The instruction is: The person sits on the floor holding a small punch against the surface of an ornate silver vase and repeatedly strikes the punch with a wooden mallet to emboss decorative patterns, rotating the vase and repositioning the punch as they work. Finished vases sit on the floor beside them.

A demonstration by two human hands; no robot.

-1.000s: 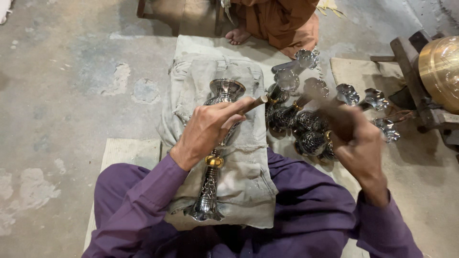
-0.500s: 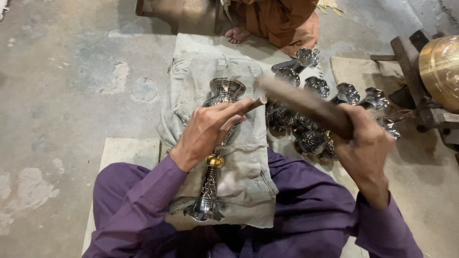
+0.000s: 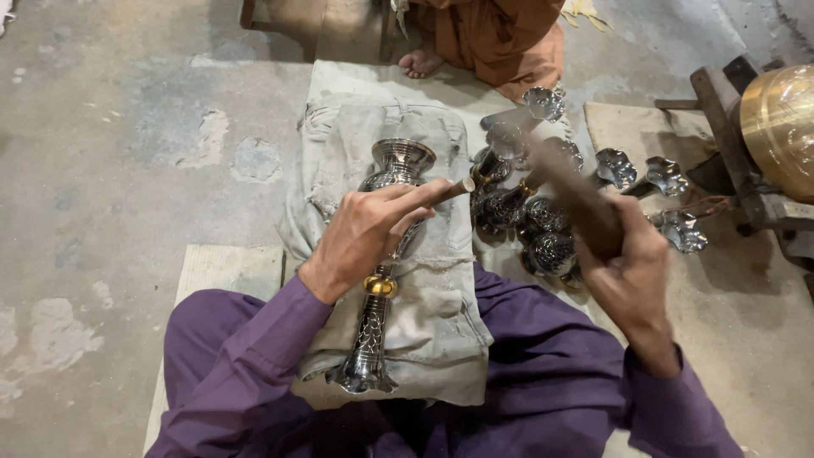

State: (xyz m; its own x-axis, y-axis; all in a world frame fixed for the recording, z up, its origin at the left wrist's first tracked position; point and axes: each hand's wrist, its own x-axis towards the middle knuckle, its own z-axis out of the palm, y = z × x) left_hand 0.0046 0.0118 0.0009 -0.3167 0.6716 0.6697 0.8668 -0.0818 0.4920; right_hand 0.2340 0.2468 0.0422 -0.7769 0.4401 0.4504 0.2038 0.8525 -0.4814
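Observation:
A tall engraved silver vase (image 3: 377,335) with a brass ring lies on a grey cloth pad (image 3: 441,314) across my lap, its mouth pointing away from me. My left hand (image 3: 366,233) rests on the vase body and pinches a thin chisel (image 3: 458,188), its tip angled down to the metal. My right hand (image 3: 629,270) is closed around a dark wooden mallet (image 3: 570,188), which is blurred and raised above and to the right of the chisel's end.
A heap of small engraved silver pieces (image 3: 543,222) lies on the mat right of the vase. Another person in orange sits at the far end, one bare foot (image 3: 421,61) showing. A brass bowl (image 3: 780,127) rests on a wooden stand at the right.
The mallet in my right hand swung down near the chisel's end half a second ago and has now lifted back up to the right. My left hand and the vase have stayed put.

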